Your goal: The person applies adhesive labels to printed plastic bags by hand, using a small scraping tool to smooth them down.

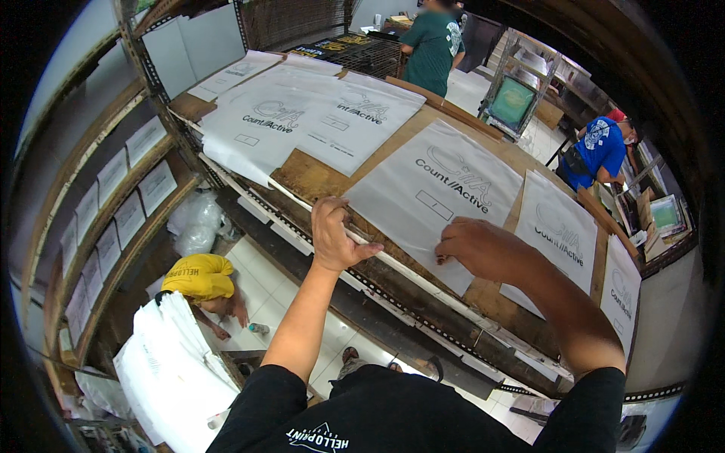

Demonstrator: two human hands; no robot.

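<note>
Worn wooden board (302, 171), smooth pale sheets (434, 189), perforated metal post (137, 56).
Board: brown, rough, matt, stained. Sheets: thin, slightly creased; whether paper or plastic film cannot be told. Post: dull, pierced with slots. Bag (201, 229): clear plastic, wrinkled, glossy. Floor (261, 296): smooth tile with a sheen. Black shirt (423, 411): matt cloth, soft folds. Yellow shirt (201, 277): cloth, matt, creased.

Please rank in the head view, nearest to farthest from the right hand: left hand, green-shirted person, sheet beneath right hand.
1. Sheet, directly beneath right hand.
2. Left hand, leftward, at board's edge.
3. Green-shirted person, beyond board.
</note>
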